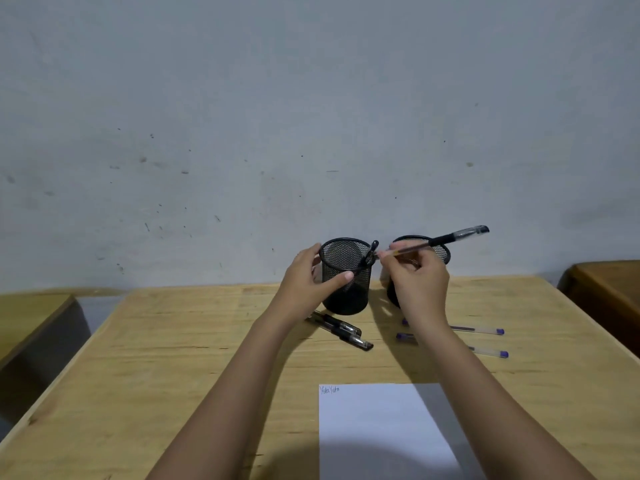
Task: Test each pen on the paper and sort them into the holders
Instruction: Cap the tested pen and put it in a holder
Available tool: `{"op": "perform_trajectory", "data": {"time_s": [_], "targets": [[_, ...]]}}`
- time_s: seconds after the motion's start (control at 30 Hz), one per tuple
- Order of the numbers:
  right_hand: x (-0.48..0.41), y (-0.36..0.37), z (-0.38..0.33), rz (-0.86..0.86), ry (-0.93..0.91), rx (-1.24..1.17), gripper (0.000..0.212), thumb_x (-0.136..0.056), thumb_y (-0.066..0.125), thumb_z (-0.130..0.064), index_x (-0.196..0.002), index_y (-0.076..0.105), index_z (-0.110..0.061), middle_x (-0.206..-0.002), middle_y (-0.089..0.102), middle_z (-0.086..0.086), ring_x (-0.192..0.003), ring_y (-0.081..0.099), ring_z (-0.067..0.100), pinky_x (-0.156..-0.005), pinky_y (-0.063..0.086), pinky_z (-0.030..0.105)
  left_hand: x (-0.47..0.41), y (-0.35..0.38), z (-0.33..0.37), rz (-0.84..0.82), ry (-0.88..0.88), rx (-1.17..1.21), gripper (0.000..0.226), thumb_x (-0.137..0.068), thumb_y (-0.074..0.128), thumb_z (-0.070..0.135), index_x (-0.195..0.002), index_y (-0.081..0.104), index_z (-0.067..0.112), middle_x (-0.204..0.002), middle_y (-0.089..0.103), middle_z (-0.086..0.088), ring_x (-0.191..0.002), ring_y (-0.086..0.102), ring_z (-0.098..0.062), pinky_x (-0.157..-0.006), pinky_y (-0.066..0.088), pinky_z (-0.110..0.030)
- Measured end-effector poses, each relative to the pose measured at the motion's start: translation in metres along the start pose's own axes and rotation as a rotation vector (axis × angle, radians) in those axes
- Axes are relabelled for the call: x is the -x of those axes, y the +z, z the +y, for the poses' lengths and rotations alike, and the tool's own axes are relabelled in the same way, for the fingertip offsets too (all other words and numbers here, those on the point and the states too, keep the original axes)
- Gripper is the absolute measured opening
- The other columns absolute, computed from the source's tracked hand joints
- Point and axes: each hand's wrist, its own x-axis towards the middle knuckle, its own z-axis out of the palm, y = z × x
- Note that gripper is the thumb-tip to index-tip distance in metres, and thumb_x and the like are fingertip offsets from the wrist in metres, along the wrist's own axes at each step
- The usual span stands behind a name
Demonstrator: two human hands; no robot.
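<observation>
Two black mesh holders stand at the table's far edge. My left hand grips the left holder, thumb across its front; one black pen leans inside it. My right hand pinches a black capped pen, held nearly level with its rear end beside the left holder's rim. The right holder is mostly hidden behind this hand. A white paper with small writing at its top left lies near me.
Two black pens lie on the wooden table in front of the left holder. Two purple-capped pens lie to the right, partly under my right forearm. A grey wall rises behind; other tables flank both sides.
</observation>
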Motion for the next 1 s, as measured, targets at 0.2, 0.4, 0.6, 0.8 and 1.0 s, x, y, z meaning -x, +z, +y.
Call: {"op": "perform_trajectory", "data": {"time_s": [0.2, 0.4, 0.6, 0.8, 1.0], "targets": [[-0.025, 0.011, -0.004, -0.138, -0.023, 0.223, 0.008, -0.081, 0.063, -0.013, -0.086, 0.070, -0.014, -0.085, 0.070, 0.002, -0.085, 0.065, 0.013, -0.080, 0.050, 0.025, -0.001, 0.003, 0.004, -0.033, 0.020, 0.071, 0.042, -0.079, 0.073, 0.026, -0.103, 0.044, 0.044, -0.124, 0.051, 0.007, -0.095, 0.051, 0.020, -0.075, 0.039, 0.004], [-0.037, 0.014, -0.015, -0.309, -0.038, 0.375, 0.010, -0.082, 0.061, -0.015, -0.083, 0.071, -0.015, -0.081, 0.067, -0.002, -0.078, 0.060, 0.009, -0.063, 0.041, 0.013, 0.001, 0.003, 0.007, -0.059, 0.045, 0.169, 0.044, -0.082, 0.070, 0.016, -0.094, 0.039, 0.046, -0.101, 0.051, 0.026, -0.081, 0.049, 0.032, -0.068, 0.040, 0.003], [-0.039, 0.014, -0.020, -0.435, -0.051, 0.490, 0.013, -0.085, 0.059, -0.019, -0.089, 0.071, -0.015, -0.085, 0.067, -0.003, -0.071, 0.056, -0.001, -0.054, 0.036, 0.006, 0.002, 0.003, 0.009, -0.059, 0.057, 0.197, 0.045, -0.083, 0.069, 0.014, -0.097, 0.039, 0.044, -0.099, 0.049, 0.027, -0.079, 0.049, 0.033, -0.067, 0.039, 0.004], [-0.041, 0.017, -0.029, -0.534, -0.062, 0.588, 0.012, -0.085, 0.062, -0.023, -0.092, 0.070, -0.017, -0.090, 0.064, -0.001, -0.086, 0.056, 0.011, -0.067, 0.040, 0.020, 0.003, 0.003, 0.010, -0.058, 0.058, 0.198, 0.044, -0.083, 0.069, 0.015, -0.098, 0.038, 0.043, -0.098, 0.048, 0.028, -0.077, 0.047, 0.034, -0.067, 0.038, 0.004], [-0.047, 0.021, -0.033, -0.584, -0.050, 0.600, 0.013, -0.077, 0.073, -0.019, -0.087, 0.072, -0.012, -0.086, 0.068, 0.003, -0.081, 0.059, 0.010, -0.063, 0.041, 0.012, 0.002, 0.002, 0.008, -0.053, 0.040, 0.184, 0.045, -0.082, 0.070, 0.018, -0.095, 0.040, 0.048, -0.100, 0.049, 0.028, -0.082, 0.049, 0.032, -0.069, 0.039, 0.004]]}}
